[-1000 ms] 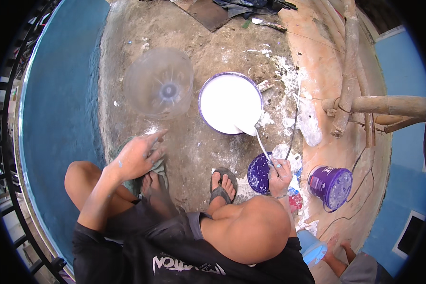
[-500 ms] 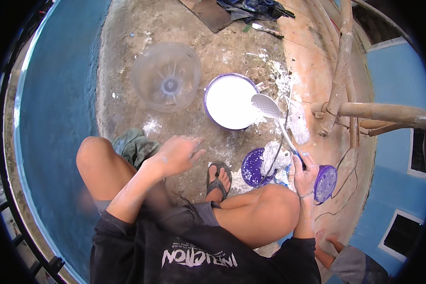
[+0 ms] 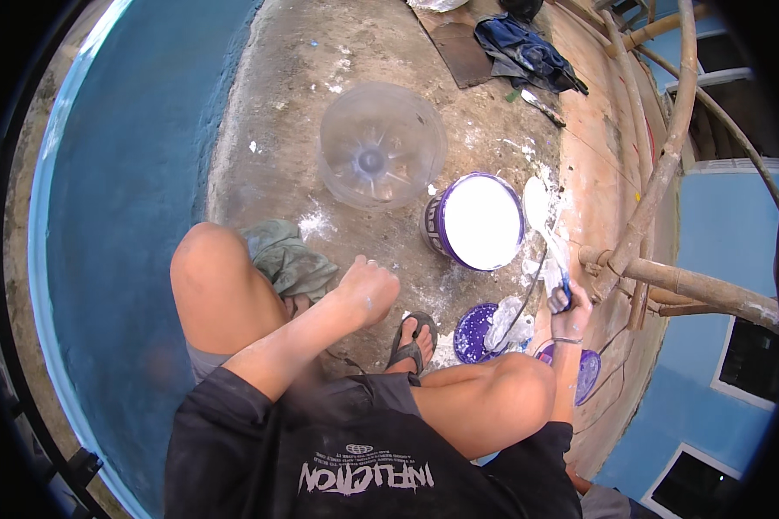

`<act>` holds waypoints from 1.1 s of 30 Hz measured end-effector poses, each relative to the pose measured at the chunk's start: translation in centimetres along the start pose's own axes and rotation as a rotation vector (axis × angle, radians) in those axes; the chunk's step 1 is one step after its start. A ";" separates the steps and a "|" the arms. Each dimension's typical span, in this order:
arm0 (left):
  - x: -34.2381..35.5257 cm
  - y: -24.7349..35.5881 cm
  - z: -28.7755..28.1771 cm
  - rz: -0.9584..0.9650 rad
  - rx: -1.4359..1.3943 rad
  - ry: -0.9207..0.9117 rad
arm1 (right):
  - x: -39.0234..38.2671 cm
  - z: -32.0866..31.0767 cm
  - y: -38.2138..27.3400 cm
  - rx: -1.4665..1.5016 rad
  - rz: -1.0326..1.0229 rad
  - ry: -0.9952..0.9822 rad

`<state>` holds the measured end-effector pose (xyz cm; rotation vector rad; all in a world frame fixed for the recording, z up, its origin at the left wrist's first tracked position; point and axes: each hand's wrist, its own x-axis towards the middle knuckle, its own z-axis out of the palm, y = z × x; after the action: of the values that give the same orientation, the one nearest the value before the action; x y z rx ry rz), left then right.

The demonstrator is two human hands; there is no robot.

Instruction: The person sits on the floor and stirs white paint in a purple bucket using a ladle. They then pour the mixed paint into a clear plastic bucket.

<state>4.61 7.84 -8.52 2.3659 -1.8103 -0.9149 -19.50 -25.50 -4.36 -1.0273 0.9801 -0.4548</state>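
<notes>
My right hand [image 3: 571, 313] is wrapped round the dark handle end of a white slotted spoon [image 3: 556, 246]. The spoon's white-coated bowl lies just right of a purple-rimmed bucket [image 3: 433, 227] full of thick white paint or filler. In front of my right knee, a purple lid [image 3: 471, 333] spattered with white lies on the ground, a crumpled clear plastic bag [image 3: 506, 322] on it. My left hand [image 3: 368, 292] hangs curled above the ground near my sandalled foot, its fingers folded under. Nothing shows in it, and its palm is hidden.
A clear plastic basin-like vessel [image 3: 383, 147] sits left of the bucket. Green cloth [image 3: 290, 259] lies by my left knee. A brush [image 3: 541, 108] and dark clothing [image 3: 528, 54] lie farther off. Bamboo poles [image 3: 684, 281] stand at right; a blue wall [image 3: 121, 216] runs along the left.
The spoon's bowl has moved from over the bucket's rim to its right side. My left hand has gone from spread fingers to a curled fist. The whole view has shifted.
</notes>
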 end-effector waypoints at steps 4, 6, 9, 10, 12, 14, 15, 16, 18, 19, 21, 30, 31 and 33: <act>0.2 -1.0 -0.5 -0.054 -0.068 0.049 | 4.0 6.2 -6.4 -0.397 -0.273 -0.207; 0.5 -1.3 -1.1 -0.134 -0.128 0.072 | 7.2 11.0 -9.2 -0.674 -0.330 -0.296; 1.2 -2.4 -2.3 -0.256 -0.230 0.270 | 12.8 20.6 -9.1 -1.098 -0.503 -0.333; 1.4 -2.9 -2.7 -0.276 -0.267 0.375 | 14.5 24.0 -8.6 -1.214 -0.568 -0.442; 1.9 -4.0 -3.1 -0.318 -0.304 0.558 | 16.9 29.8 -7.5 -1.437 -0.560 -0.567; 2.2 -4.7 -3.2 -0.360 -0.352 0.648 | 18.5 34.6 -5.8 -1.566 -0.486 -0.709; 2.4 -5.0 -3.1 -0.374 -0.412 0.696 | 19.0 36.3 -4.8 -1.628 -0.452 -0.745; 2.5 -5.2 -3.1 -0.423 -0.461 0.625 | 19.6 37.8 -3.9 -1.650 -0.423 -0.802; 2.8 -5.2 -3.0 -0.433 -0.339 0.543 | 20.7 40.2 -1.5 -1.771 -0.445 -0.795; 2.9 -5.2 -2.9 -0.454 -0.273 0.444 | 21.2 40.7 -0.9 -1.852 -0.443 -0.762; 2.9 -5.3 -2.9 -0.448 -0.241 0.458 | 22.5 40.9 -0.8 -1.779 -0.508 -0.774; 3.1 -5.1 -2.8 -0.431 -0.263 0.456 | 25.2 38.3 1.0 -1.376 -0.679 -0.503; 3.2 -5.0 -2.7 -0.430 -0.277 0.450 | 25.1 38.1 1.3 -1.310 -0.618 -0.488; 3.3 -4.9 -2.4 -0.436 -0.228 0.446 | 24.4 37.8 1.1 -1.275 -0.638 -0.436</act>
<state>10.55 5.72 -9.73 2.5837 -1.0021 -0.5107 25.08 -23.59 -10.35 -2.4989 0.4414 -0.0370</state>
